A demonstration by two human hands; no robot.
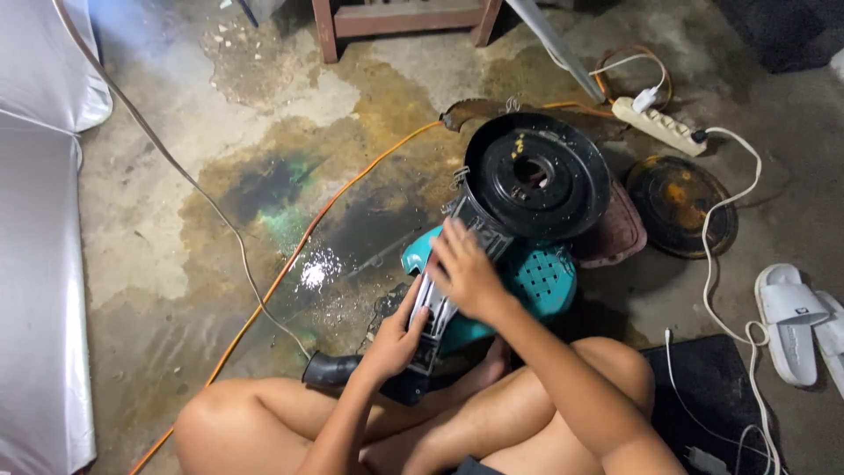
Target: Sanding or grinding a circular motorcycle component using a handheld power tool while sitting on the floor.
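I sit cross-legged on a stained concrete floor with a black round appliance housing (537, 174) lying on a teal plastic stool (543, 280) in front of me. My left hand (397, 339) grips the lower end of a long black and silver part (433, 315) that runs down from the housing. My right hand (467, 271) lies flat over the upper stretch of that part, fingers spread. A black rubber spout (331, 369) sticks out to the left near my left knee.
An orange cable (290, 264) and a grey cable (202, 198) cross the wet floor at left. A white power strip (661, 125), a rusty round lid (681, 205), white slippers (796, 321), a black mat (703, 396) and wooden legs (325, 31) surround me.
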